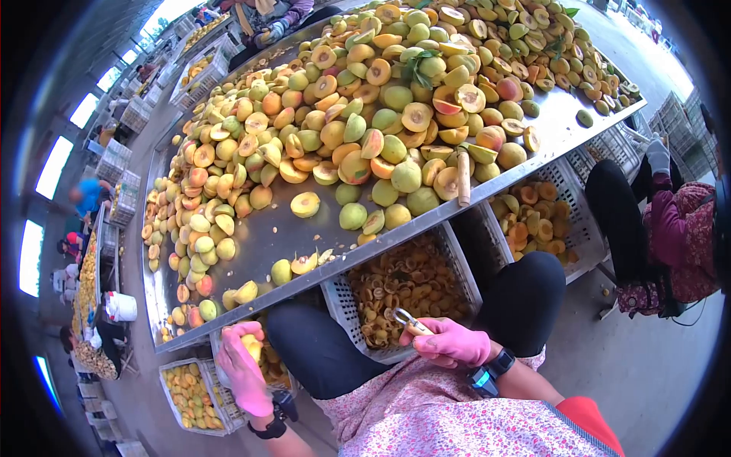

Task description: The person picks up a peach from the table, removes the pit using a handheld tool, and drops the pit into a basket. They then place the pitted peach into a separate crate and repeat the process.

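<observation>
My left hand [245, 365], in a pink glove, is closed round a yellow piece of fruit [252, 347] at the table's near edge, above a crate. In my pink-gloved right hand [455, 343] is a small tool [411, 322] with a wooden handle and a metal loop tip, pointing left over a white crate [340, 312] of pits and scraps. A heap of halved and whole peaches or apricots [343, 129] covers much of the metal table [266, 236]. A wooden handle [464, 177] lies at the table's edge.
White crates of fruit stand at lower left [221, 396] and under the table at right [590, 236]. A seated person [681, 236] is at the right, another [266, 23] across the table. More tables, crates and a white bucket [121, 306] are at left.
</observation>
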Tool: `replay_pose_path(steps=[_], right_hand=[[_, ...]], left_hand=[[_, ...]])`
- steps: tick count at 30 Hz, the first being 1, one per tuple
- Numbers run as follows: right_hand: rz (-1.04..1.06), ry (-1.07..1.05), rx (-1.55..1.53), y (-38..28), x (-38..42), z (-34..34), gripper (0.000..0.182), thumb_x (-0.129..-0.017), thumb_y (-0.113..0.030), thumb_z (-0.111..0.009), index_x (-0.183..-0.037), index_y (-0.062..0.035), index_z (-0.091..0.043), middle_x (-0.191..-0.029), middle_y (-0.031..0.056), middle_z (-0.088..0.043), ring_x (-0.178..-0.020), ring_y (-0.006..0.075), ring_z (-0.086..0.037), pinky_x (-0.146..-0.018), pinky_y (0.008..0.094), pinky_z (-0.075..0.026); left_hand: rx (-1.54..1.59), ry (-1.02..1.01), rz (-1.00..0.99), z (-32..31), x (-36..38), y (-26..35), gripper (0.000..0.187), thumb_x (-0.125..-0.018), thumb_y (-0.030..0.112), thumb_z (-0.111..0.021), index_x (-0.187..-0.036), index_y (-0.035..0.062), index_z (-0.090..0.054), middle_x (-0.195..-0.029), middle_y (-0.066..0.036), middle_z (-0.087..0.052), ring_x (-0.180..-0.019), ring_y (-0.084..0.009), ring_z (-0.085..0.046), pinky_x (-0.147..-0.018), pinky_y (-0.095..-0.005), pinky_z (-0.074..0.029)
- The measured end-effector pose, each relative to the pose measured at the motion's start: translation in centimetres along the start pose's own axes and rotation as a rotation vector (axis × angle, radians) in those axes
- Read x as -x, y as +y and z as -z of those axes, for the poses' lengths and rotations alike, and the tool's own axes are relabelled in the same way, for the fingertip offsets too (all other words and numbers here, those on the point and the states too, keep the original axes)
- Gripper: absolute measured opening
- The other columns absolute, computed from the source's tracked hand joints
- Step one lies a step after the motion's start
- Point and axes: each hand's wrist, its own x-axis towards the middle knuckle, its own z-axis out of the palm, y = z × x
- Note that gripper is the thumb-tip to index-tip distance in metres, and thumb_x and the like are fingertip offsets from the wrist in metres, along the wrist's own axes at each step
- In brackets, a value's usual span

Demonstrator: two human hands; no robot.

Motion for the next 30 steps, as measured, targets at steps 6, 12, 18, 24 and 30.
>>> replay_pose_path(steps=[6, 12, 18, 24, 30], right_hand=[[-0.058, 0.004, 0.121, -0.1, -0.4, -0.7, 0.047, -0.095, -0.037, -0.075, -0.125, -0.0053, -0.058, -0.069, -0.0065, -0.047, -0.046, 0.0035, -0.038, -0.043, 0.0211, -0.029], [-0.056, 0.055, 0.175, -0.3, -0.3, -0.8, 0.046, -0.096, -0.036, -0.074, -0.125, -0.0044, -0.058, -0.070, -0.0066, -0.047, -0.049, 0.0034, -0.039, -0.045, 0.0208, -0.031], [-0.111, 0.098, 0.263, 0.1, 0.0, -0.3, 0.035, -0.098, -0.036, -0.068, -0.120, -0.0097, -0.059, -0.073, -0.0063, -0.050, -0.049, 0.0030, -0.041, -0.044, 0.0218, -0.032], [-0.107, 0.213, 0.260, 0.1, -0.2, -0.7, 0.039, -0.100, -0.031, -0.067, -0.125, -0.0032, -0.057, -0.076, -0.0061, -0.050, -0.054, 0.0036, -0.041, -0.048, 0.0209, -0.033], [-0.011, 0.172, 0.389, 0.9, -0.9, -0.6, 0.037, -0.105, -0.036, -0.055, -0.118, -0.0012, -0.058, -0.066, -0.0039, -0.051, -0.049, 0.0052, -0.042, -0.046, 0.0227, -0.033]], left_hand=[[-0.642, 0.301, -0.449, 0.1, -7.5, -2.3, 0.050, -0.104, 0.042, -0.054, -0.128, -0.0020, -0.060, -0.123, -0.018, -0.064, -0.106, -0.0318, -0.065, -0.096, -0.0403, -0.049], [-0.411, -0.473, -0.659, -9.2, -20.2, -0.3, 0.052, -0.096, 0.038, -0.069, -0.133, 0.0036, -0.058, -0.124, -0.011, -0.064, -0.108, -0.0221, -0.064, -0.087, -0.0384, -0.054], [-0.276, -0.616, 0.109, -17.7, -23.4, 5.4, 0.066, -0.079, 0.028, -0.085, -0.134, 0.0013, -0.060, -0.126, -0.014, -0.065, -0.103, -0.0209, -0.066, -0.084, -0.0332, -0.055], [0.010, -0.675, -0.139, -11.8, -21.0, 5.8, 0.038, -0.085, 0.028, -0.083, -0.110, 0.0024, -0.069, -0.097, -0.003, -0.069, -0.076, -0.0113, -0.063, -0.065, -0.0255, -0.052], [1.189, -0.730, 0.247, -0.1, -9.7, 7.6, 0.039, -0.102, 0.031, -0.057, -0.124, -0.0002, -0.059, -0.112, -0.012, -0.067, -0.095, -0.0261, -0.072, -0.076, -0.0351, -0.060]])
